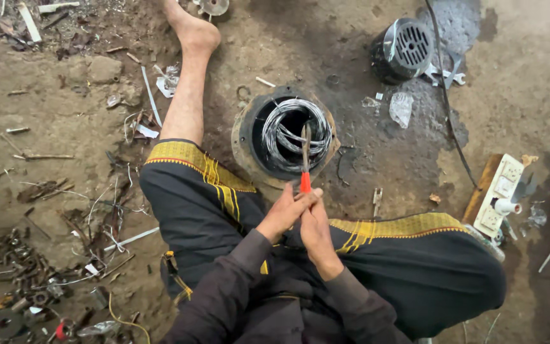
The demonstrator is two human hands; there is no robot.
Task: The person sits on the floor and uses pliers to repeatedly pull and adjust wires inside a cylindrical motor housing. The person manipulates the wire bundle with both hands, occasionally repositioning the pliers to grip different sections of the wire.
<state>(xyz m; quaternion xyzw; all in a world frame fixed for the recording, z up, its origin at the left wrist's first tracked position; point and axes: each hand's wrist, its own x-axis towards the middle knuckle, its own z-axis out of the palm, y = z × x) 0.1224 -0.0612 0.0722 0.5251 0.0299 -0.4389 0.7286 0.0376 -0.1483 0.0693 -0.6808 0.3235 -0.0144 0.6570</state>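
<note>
Bare dirt floor (65,89), oil-stained, scrap strewn at left. One stator (286,136) with wire coils lies centre. Left hand (284,210) and right hand (316,229), each grip closed tight, hold one red-handled tool (305,159) over it. One fan cover (402,50), one switchboard (499,196) right.

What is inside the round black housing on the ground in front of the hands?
Inside the round black housing lies a ring of shiny wire windings. The red-handled tool, gripped by both hands, reaches over them. The dark centre hides whatever lies beneath the windings.
</note>
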